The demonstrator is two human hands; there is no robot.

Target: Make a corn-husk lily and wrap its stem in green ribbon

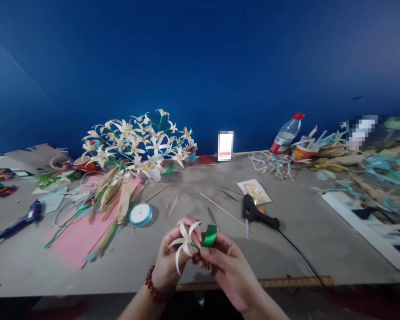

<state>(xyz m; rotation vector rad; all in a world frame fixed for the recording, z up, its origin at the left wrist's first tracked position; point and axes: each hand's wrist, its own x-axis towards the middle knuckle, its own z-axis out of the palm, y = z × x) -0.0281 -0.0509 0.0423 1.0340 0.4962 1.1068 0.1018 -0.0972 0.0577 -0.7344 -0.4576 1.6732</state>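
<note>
Close to the table's front edge, my left hand (173, 253) pinches a cream-coloured handmade flower (186, 242) with long narrow petals, which faces left. Touching it from the other side, my right hand (228, 262) is closed on a strip of green tape (210, 235) at the base of the flower. A loop of that tape stands up above the right fingers. The flower's stem end is mostly hidden by my fingers. Beyond the hands lie a thin wooden stick (226, 212) and a narrow metal tool (212, 217), partly covered.
Many finished flowers (136, 142) stand at the back left. Left of my hands are a ribbon spool (141, 214), pink paper (76, 235) and dried husks (113, 195). A black glue gun (258, 213), its cord trailing forward, lies right. A bottle (286, 133) and power strip (360, 231) are farther right.
</note>
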